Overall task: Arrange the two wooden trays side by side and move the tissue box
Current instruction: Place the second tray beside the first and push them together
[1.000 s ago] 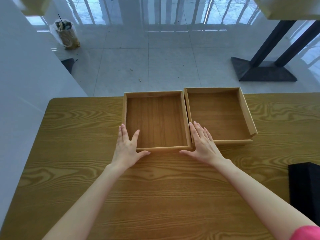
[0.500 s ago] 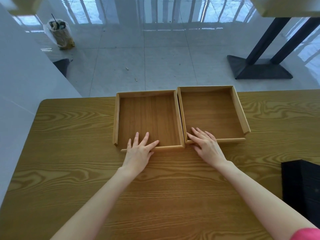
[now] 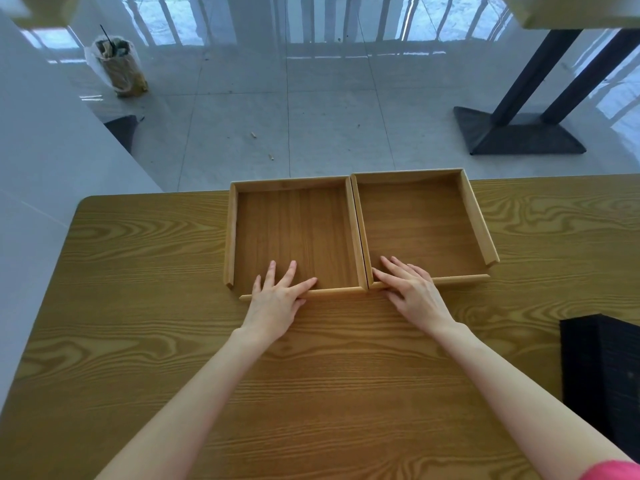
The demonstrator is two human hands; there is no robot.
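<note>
Two shallow wooden trays stand side by side at the table's far edge, their inner walls touching. The left tray [image 3: 294, 233] has my left hand [image 3: 277, 301] lying flat over its near rim, fingers spread onto the tray floor. On the right tray [image 3: 420, 220], my right hand [image 3: 412, 292] rests flat across the near left corner, fingers spread. Neither hand grips anything. A black box-like object [image 3: 604, 379], possibly the tissue box, sits at the table's right edge, partly cut off by the frame.
The wooden table [image 3: 145, 306] ends just behind the trays. Beyond it is a tiled floor with a bag of rubbish [image 3: 117, 67] at the far left and a black table base [image 3: 519, 133] at the far right. A white wall runs along the left.
Both hands slid forward onto the near rims of the trays. The left tray's near edge has come nearly level with the right tray's.
</note>
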